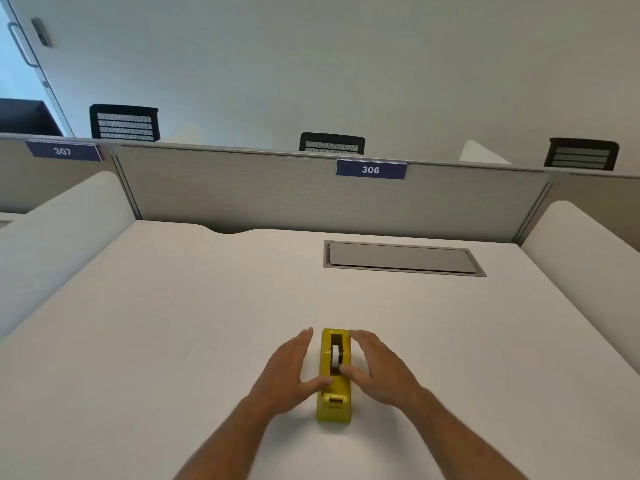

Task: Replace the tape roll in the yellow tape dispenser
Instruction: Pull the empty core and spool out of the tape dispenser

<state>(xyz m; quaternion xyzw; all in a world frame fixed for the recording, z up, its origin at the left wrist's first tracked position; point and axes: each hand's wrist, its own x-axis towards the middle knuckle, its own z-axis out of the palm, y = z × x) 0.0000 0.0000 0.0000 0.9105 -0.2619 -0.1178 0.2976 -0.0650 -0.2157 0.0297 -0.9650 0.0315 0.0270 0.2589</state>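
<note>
Near the front edge of the plain white worktop, at about 6 o'clock from its centre, sits the yellow plastic tape dispenser, and everything you do next depends on how it lies between your hands. Its long axis runs 12 to 6 o'clock, pointing away from you, with the cutter end toward you at 6 and the open well toward 12. Standing on edge inside that well is the small white tape roll on its dark hub, its flat faces turned to 9 and 3 o'clock.

Your left hand lies at 9 o'clock of the body, fingers apart and stretched toward 12, just beside the yellow wall; whether they touch it I cannot tell. Its thumb rests across the top of the body, just short of the well. Your right hand mirrors it at 3 o'clock, also spread and gripping nothing, with its thumb tip at the near rim of the well, right by the roll.

By my reading, the right thumb is nearer the roll, so that hand is better placed to lift the hub straight up while the left steadies the body. No spare roll is in view on the worktop.
</note>
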